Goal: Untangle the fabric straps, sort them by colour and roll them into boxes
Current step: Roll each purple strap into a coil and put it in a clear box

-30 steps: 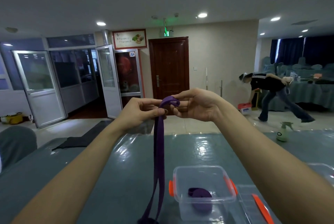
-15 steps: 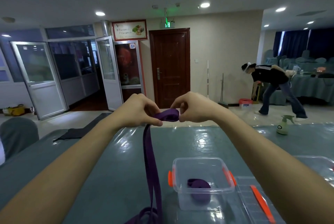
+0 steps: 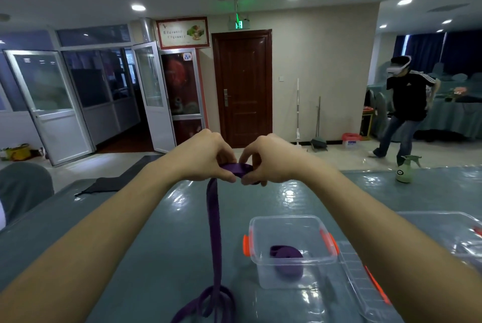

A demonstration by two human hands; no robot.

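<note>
Purple woven fabric strap (image 3: 214, 231) now shows a tighter coil at its end, pinched between your left hand (image 3: 206, 156) and right hand (image 3: 271, 159); rolling looks properly begun.

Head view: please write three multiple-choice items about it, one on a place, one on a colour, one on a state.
1. Where does the rolled purple fabric strap lie? A. On a shelf. B. Inside the clear plastic box with orange latches. C. On a wall hook.
2. What colour is the long fabric strap that the left hand and the right hand pinch? A. Green. B. Orange. C. Purple.
3. In what state is the box? A. Open, its clear lid beside it. B. Closed. C. Overturned.
Answers: B, the roll shows through the box's wall; C, it is purple all the way down to the glossy teal table; A, the box's top is uncovered.
</note>
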